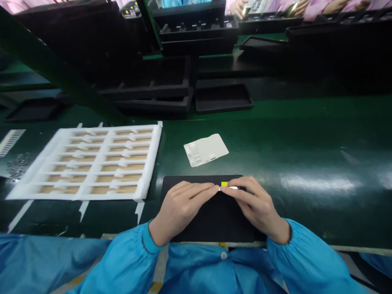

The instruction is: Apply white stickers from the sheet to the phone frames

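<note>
Over a black mat [211, 226] both of my hands meet at a small, slim white or silvery part [233, 188] with a yellow tab [224, 184]. My right hand [259, 204] pinches its right side between thumb and fingers. From the other side, my left hand [183, 204] has its fingers drawn together, their tips at the part's left end. Fingers hide much of the part, so its exact kind is unclear. Beyond the mat lies a pale card-like sheet [206, 149] with rows of small shiny strips along its left edge.
A white slotted foam tray [98, 163] is at left, beside scattered small metal bits [20, 165] and another striped sheet [11, 141]. Black trays [223, 99] stand behind. A green post [61, 69] slants across the left. Co-workers' hands [237, 8] show across the bench.
</note>
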Action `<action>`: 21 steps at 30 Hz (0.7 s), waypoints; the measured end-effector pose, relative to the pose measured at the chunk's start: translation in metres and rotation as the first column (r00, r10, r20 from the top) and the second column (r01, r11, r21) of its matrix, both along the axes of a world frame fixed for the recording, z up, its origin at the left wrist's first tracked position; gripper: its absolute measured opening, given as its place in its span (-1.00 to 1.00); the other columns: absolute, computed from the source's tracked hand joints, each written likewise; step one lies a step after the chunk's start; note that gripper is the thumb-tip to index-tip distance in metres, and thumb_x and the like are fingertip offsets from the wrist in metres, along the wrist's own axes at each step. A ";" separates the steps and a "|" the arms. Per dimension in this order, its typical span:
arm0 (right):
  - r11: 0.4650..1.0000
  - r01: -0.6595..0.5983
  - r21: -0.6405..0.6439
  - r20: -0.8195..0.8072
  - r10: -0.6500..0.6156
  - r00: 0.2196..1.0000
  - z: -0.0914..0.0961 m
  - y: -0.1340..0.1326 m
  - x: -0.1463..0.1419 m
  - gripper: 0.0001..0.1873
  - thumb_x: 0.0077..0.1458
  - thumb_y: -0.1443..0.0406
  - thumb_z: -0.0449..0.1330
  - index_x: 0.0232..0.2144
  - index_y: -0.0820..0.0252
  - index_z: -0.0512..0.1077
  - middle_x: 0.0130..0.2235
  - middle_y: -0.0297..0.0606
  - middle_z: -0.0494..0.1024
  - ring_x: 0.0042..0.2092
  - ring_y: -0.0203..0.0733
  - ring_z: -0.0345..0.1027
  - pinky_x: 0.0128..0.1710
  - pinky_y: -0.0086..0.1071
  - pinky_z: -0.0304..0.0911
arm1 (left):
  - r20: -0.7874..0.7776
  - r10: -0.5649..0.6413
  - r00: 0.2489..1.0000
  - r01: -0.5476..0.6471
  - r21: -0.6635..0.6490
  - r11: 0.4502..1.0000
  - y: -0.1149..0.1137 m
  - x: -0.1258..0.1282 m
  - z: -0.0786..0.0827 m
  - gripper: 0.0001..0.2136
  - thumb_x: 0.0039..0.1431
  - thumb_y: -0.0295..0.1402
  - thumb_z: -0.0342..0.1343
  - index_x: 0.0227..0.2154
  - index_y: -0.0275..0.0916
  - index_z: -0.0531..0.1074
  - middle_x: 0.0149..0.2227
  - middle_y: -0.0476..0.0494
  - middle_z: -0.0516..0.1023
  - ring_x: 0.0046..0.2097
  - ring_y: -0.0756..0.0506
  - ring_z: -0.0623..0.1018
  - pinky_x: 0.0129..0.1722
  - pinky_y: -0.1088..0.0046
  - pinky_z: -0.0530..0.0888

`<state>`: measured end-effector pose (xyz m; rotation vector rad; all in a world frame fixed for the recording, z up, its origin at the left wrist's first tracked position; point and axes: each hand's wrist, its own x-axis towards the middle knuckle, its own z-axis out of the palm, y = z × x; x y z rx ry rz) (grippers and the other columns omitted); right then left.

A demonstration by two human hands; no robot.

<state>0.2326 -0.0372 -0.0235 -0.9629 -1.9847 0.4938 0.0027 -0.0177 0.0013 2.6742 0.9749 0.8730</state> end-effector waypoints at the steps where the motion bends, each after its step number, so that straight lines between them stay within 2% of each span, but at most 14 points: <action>1: 1.000 0.004 -0.019 -0.006 -0.004 1.000 0.001 -0.001 0.001 -0.52 0.21 0.52 0.10 0.09 -0.03 0.40 -0.07 -0.18 0.50 -0.08 -0.15 0.39 -0.14 -0.22 0.37 | -0.021 -0.006 1.000 0.007 0.039 0.999 -0.001 0.000 0.000 -0.76 0.33 -0.55 0.03 0.00 -0.25 0.44 -0.05 -0.14 0.61 -0.09 -0.07 0.62 -0.25 0.42 0.47; 5: 0.990 0.109 -0.086 -0.076 -0.116 0.990 0.010 0.007 0.004 -0.66 0.18 0.44 0.21 -0.03 0.02 0.46 -0.05 -0.18 0.49 -0.02 -0.10 0.39 -0.05 -0.19 0.35 | -0.063 -0.035 0.997 0.042 0.123 0.992 0.002 0.002 0.002 -0.77 0.34 -0.56 -0.01 -0.03 -0.32 0.46 -0.09 -0.18 0.63 -0.17 -0.08 0.63 -0.36 0.43 0.44; 6: 0.983 0.148 -0.107 -0.094 -0.158 0.983 0.013 0.015 0.004 -0.72 0.19 0.42 0.21 -0.07 0.04 0.47 -0.08 -0.19 0.51 -0.03 -0.11 0.40 -0.04 -0.19 0.35 | -0.053 -0.039 0.998 0.044 0.093 0.995 0.007 0.001 0.002 -0.76 0.34 -0.56 -0.02 -0.03 -0.31 0.46 -0.10 -0.17 0.63 -0.18 -0.07 0.64 -0.36 0.44 0.45; 8: 0.969 0.183 -0.166 -0.094 -0.201 0.975 0.015 0.037 0.001 -0.84 0.21 0.38 0.19 -0.18 0.07 0.49 -0.16 -0.23 0.54 -0.09 -0.12 0.43 -0.07 -0.21 0.35 | -0.014 -0.057 0.998 0.055 -0.082 0.995 0.020 -0.003 0.000 -0.75 0.35 -0.53 -0.02 -0.03 -0.24 0.49 -0.10 -0.11 0.64 -0.15 -0.05 0.64 -0.27 0.47 0.50; 10: 0.963 0.141 -0.228 -0.036 -0.153 0.988 0.012 0.065 -0.007 -0.93 0.21 0.34 0.19 -0.27 0.10 0.49 -0.24 -0.26 0.54 -0.17 -0.15 0.44 -0.13 -0.24 0.35 | 0.019 -0.077 0.997 0.079 -0.340 0.937 0.037 -0.010 -0.003 -0.78 0.35 -0.44 0.02 -0.07 -0.17 0.54 -0.06 -0.07 0.63 -0.06 -0.06 0.62 -0.12 0.48 0.53; 12: 0.956 0.061 -0.286 0.082 -0.039 0.996 0.006 0.091 -0.019 -0.94 0.21 0.34 0.19 -0.30 0.14 0.48 -0.27 -0.26 0.54 -0.21 -0.17 0.43 -0.17 -0.27 0.34 | 0.036 -0.069 0.997 0.077 -0.519 0.851 0.053 -0.019 -0.007 -0.81 0.32 -0.35 0.09 -0.11 -0.12 0.58 0.05 -0.09 0.56 0.02 -0.11 0.59 -0.08 0.49 0.53; 15: 0.942 -0.012 -0.337 0.251 0.102 0.962 -0.006 0.115 -0.036 -0.91 0.19 0.40 0.18 -0.34 0.17 0.48 -0.29 -0.27 0.52 -0.20 -0.19 0.40 -0.16 -0.29 0.32 | 0.017 -0.011 1.000 0.019 -0.610 0.792 0.067 -0.030 -0.013 -0.82 0.27 -0.33 0.15 -0.14 -0.10 0.60 0.16 -0.16 0.46 0.00 -0.17 0.60 -0.24 0.50 0.54; 17: 0.938 -0.028 -0.345 0.309 0.142 0.941 -0.012 0.119 -0.042 -0.89 0.17 0.44 0.18 -0.38 0.18 0.47 -0.30 -0.26 0.50 -0.18 -0.16 0.38 -0.14 -0.27 0.30 | -0.005 0.000 1.000 -0.004 -0.650 0.760 0.070 -0.033 -0.016 -0.83 0.25 -0.35 0.16 -0.16 -0.10 0.61 0.11 -0.18 0.50 0.00 -0.20 0.61 -0.31 0.50 0.53; 21: 0.938 -0.020 -0.345 0.367 0.154 0.917 -0.017 0.117 -0.043 -0.89 0.18 0.43 0.15 -0.36 0.19 0.44 -0.28 -0.22 0.44 -0.17 -0.11 0.33 -0.13 -0.21 0.28 | 0.009 -0.012 1.000 0.015 -0.693 0.721 0.069 -0.033 -0.017 -0.86 0.21 -0.40 0.20 -0.21 -0.12 0.62 -0.06 -0.14 0.62 0.21 -0.23 0.42 -0.24 0.48 0.52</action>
